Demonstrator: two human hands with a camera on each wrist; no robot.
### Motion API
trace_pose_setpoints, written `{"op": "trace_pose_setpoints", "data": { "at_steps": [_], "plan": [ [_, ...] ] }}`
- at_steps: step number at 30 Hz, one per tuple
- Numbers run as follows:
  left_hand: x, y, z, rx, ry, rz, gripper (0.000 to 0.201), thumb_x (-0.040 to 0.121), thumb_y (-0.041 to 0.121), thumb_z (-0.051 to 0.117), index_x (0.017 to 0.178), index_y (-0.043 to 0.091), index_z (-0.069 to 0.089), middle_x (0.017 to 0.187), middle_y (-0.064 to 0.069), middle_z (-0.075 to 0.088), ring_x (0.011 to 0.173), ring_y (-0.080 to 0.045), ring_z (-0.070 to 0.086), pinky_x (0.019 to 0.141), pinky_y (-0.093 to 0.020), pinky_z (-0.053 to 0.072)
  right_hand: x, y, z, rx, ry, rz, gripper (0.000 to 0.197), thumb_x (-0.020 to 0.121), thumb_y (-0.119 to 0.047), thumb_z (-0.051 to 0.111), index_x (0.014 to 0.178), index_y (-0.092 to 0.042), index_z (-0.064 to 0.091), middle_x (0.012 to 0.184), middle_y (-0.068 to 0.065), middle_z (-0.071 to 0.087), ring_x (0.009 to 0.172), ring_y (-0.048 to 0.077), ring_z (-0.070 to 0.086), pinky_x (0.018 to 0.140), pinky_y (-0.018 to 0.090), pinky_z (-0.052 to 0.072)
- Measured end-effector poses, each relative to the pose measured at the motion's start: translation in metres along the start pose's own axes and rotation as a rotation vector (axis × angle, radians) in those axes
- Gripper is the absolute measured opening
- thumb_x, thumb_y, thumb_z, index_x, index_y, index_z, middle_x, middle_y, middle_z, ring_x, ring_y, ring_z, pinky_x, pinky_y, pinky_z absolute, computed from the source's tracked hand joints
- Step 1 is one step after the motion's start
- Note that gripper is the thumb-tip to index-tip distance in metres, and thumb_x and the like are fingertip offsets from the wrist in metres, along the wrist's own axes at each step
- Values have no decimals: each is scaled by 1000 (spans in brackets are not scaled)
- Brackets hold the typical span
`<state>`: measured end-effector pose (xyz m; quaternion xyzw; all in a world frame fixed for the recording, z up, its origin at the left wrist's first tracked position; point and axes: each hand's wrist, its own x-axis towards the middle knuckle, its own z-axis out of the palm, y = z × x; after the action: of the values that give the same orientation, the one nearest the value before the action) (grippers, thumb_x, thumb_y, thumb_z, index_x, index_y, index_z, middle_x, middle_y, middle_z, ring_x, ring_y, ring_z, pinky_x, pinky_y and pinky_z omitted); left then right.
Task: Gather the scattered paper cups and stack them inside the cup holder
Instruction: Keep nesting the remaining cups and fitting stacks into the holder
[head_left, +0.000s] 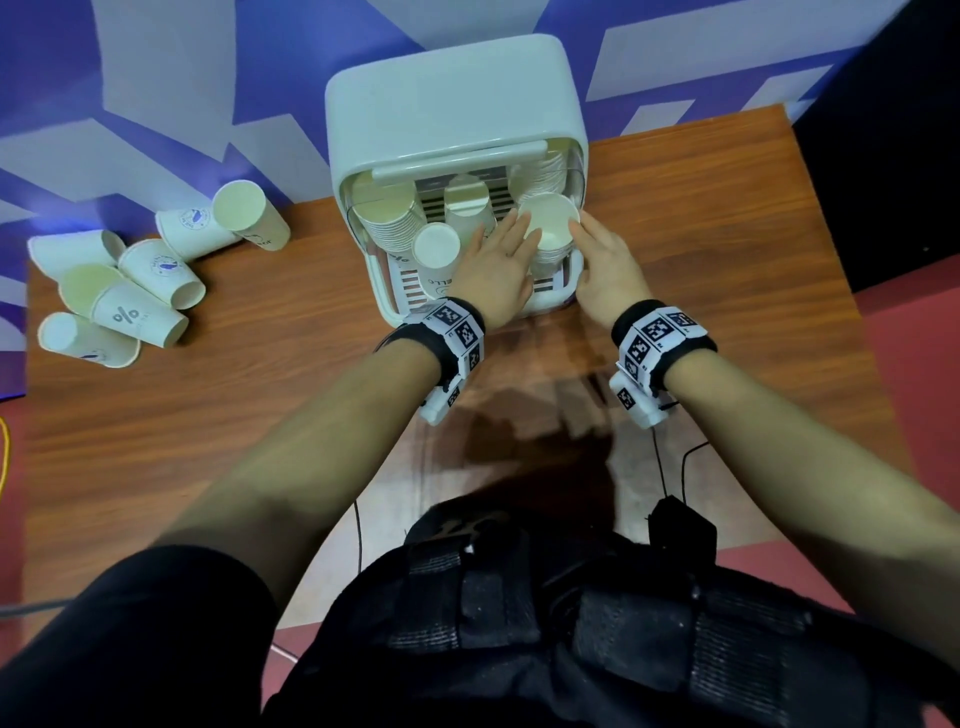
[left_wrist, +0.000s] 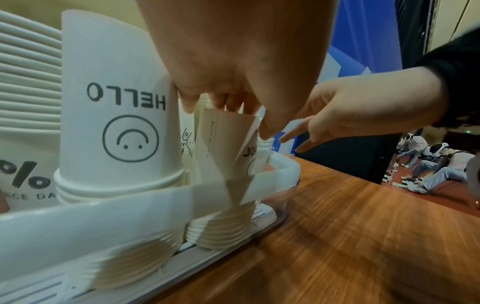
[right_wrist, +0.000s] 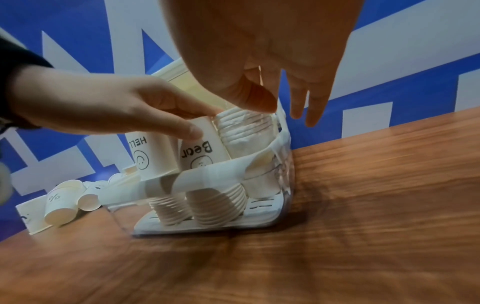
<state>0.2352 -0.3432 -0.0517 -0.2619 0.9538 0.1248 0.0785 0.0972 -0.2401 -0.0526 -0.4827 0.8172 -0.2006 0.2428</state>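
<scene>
Cups in the right-hand stack (head_left: 549, 228) sat inside the cup holder (head_left: 452, 104), with the left hand (head_left: 496, 265) and right hand (head_left: 605, 265) flanking the top rim, fingers straight and spread, just touching. Thin paper probably crushes easily, so grab near the rolled rim. More loose cups (head_left: 140, 280) lay well apart on the counter (head_left: 260, 415).

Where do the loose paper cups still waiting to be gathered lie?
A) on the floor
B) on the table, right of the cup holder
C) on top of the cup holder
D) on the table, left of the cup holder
D: the loose cups lie tipped over on the table, left of the cup holder.
</scene>
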Motion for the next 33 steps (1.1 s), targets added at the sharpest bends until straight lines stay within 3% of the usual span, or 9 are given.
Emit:
{"op": "trace_pose_setpoints", "data": {
  "at_steps": [5, 10, 13, 22, 33],
  "plan": [
    [1, 3, -9, -3, -60, -11, 60, 96, 22, 44, 151, 13, 21, 161, -7, 7, 148, -21, 2, 119, -46, 9, -3, -10, -6, -52, -27, 32, 64, 87, 3, 43, 148, -13, 29, 158, 3, 18, 140, 29, 21, 115, 31, 19],
    [-17, -1, -11, -106, 27, 6, 56, 95, 23, 47, 147, 10, 29, 159, -11, 16, 147, -26, 12, 117, -44, 19, -16, -25, -13, 2, 23, 94, 66, 88, 5, 40, 149, -17, 28, 159, 9, 12, 145, 26, 13, 117, 33, 16],
    [-35, -6, -16, -168, 85, 42, 51, 94, 19, 48, 143, 7, 37, 152, -15, 30, 140, -31, 27, 109, -45, 34, -27, -38, -11, -10, 69, 37, 63, 88, 4, 41, 147, -14, 31, 157, 11, 16, 144, 26, 15, 118, 33, 16],
    [-103, -37, -34, -281, 270, -7, 43, 93, 12, 46, 136, 11, 48, 133, -8, 49, 119, -28, 47, 91, -44, 46, -52, -104, 12, 30, 156, -152, 51, 88, 2, 41, 137, -11, 47, 148, 11, 36, 137, 25, 31, 114, 32, 24],
    [-194, -144, -47, -252, 311, -88, 47, 91, 11, 48, 137, 12, 46, 136, -9, 48, 123, -28, 44, 96, -38, 40, -62, -203, 86, 78, 123, -214, 51, 87, 4, 43, 137, -8, 48, 139, 14, 46, 130, 28, 39, 111, 30, 24]
  ]
}}
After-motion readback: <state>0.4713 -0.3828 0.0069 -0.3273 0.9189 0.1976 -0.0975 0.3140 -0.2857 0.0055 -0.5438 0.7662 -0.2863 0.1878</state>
